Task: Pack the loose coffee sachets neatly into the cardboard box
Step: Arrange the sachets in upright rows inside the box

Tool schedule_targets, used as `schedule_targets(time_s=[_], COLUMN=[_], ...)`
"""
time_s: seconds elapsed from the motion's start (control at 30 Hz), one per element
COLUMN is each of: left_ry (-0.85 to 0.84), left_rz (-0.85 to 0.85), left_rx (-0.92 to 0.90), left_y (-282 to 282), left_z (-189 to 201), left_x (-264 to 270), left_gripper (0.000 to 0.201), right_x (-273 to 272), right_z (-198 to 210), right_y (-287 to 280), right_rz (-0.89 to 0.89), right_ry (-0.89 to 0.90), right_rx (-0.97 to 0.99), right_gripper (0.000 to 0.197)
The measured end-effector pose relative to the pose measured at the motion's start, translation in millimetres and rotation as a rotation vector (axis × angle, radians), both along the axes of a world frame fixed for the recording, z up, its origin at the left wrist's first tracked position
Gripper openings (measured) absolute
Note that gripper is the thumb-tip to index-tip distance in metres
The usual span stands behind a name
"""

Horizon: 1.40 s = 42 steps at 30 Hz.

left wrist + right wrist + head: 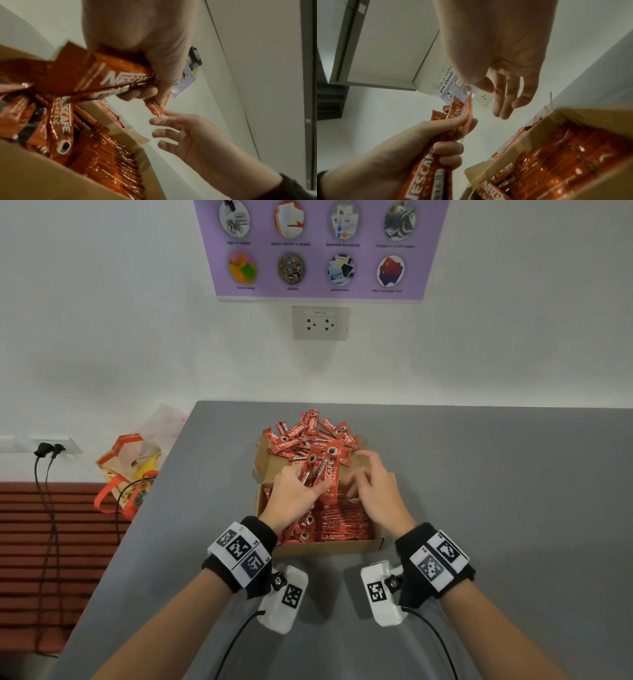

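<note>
Head view: the box (329, 546) sits mid-tabletop (479, 508), nearly full of tidy red rows, with a loose pile (308, 436) on its far flap. Crowding could buckle those rows or spill the pile. The left hand (291, 498) grips a fanned bunch (322, 470) of glossy, slippery sachets that could slide askew; the right hand (376, 491) hovers beside them, fingers spread, empty.

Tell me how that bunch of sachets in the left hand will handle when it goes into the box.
The bunch of sachets looks thin, glossy foil, so probably light and slippery; the left hand grips several, which may fan apart. They seem slightly floppy, likely needing the open right hand as guide.
</note>
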<state>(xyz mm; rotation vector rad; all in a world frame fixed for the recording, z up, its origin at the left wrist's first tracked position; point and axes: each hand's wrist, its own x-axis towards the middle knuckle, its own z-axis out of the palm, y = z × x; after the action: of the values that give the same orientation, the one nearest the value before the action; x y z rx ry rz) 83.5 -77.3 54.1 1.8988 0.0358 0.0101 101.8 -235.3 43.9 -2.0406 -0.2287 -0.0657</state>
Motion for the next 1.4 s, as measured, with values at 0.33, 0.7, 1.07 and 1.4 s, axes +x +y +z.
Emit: schedule_targets(time_s=[0.33,0.7,1.07,1.4], left_ry=[-0.058,-0.062,0.054,-0.008], left_rz=[0.003,-0.120,-0.330,-0.400], left_rx=[0.099,0.554,0.783,0.924], left_y=[-5.4,6.6,-3.8,-14.5], left_z=[-0.1,-1.6,-22.8,-37.3], left_x=[0.7,22.0,14.2,10.8], left_gripper=[0.011,0.020,0.025,0.049], right_x=[1.6,16.7,34.9,46.6], right_z=[2.0,5.8,-4.4,-14.3], right_y=[1.2,-19.4,-35.4,-26.5], right_rz=[-0.039,0.154,-0.089,0.105], right_ry=[-0.130,-0.064,0.014,0.038], right_rx=[0.043,-0.384,-0.218,-0.442], right_gripper=[0.040,0.007,0.011,0.012])
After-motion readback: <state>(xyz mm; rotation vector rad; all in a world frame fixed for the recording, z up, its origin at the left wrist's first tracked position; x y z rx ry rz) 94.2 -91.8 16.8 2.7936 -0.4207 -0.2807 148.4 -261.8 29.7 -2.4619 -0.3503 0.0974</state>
